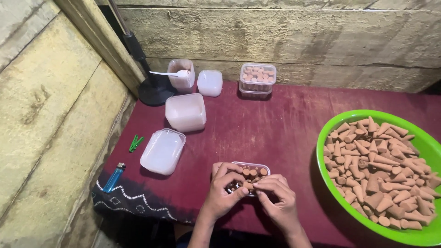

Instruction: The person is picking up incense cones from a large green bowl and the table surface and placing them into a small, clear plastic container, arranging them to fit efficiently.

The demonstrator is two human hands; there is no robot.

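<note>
A small clear plastic box (pixel 251 173), partly filled with brown cones standing upright, is seen on the dark red cloth (pixel 275 133) near the front edge of the table. The left hand (pixel 223 189) is curled against the box's near-left side, fingers bent over its rim. The right hand (pixel 275 195) is closed in a pinch beside it, fingertips meeting those of the left over a single cone (pixel 248 185) at the box's near edge. A green bowl (pixel 427 142) heaped with loose cones is set to the right, well apart from the hands. Further back, two stacks of empty clear containers (pixel 163 151) (pixel 186 111) are noted, a jar with a white spoon (pixel 171 73) across it, and a filled, lidded box (pixel 257 79) by the wall. A blue lighter (pixel 114 177) and a green clip (pixel 135 143) lie at the left edge.
</note>
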